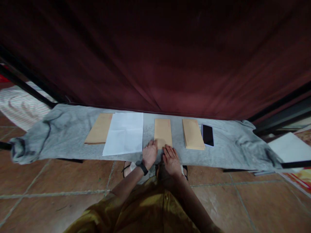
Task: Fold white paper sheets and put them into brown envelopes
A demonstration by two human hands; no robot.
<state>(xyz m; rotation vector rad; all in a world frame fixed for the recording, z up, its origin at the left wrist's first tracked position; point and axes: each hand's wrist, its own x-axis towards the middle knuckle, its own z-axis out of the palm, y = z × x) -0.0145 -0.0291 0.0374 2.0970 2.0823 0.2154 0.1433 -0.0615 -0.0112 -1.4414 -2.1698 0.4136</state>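
Note:
A tan envelope (162, 131) lies in the middle of a grey cloth-covered bench (68, 129). My left hand (150, 153), with a dark watch on the wrist, rests flat at the envelope's near left corner, fingers out. Just beside it, my right hand (171, 159) lies flat below the near right corner, fingers stretched toward the envelope. Neither hand grips anything. A white sheet of paper (125, 133) with fold creases lies to the left, partly over another tan envelope (99, 128). To the right sits a stack of tan envelopes (193, 134) and a black phone (208, 135).
A dark red curtain (170, 58) hangs right behind the bench. The floor is brown tile (60, 187). Striped fabric (19, 103) lies at the far left, and a white board (289, 147) and colourful printed sheet (301, 179) at the right. My yellow-clad knees fill the bottom.

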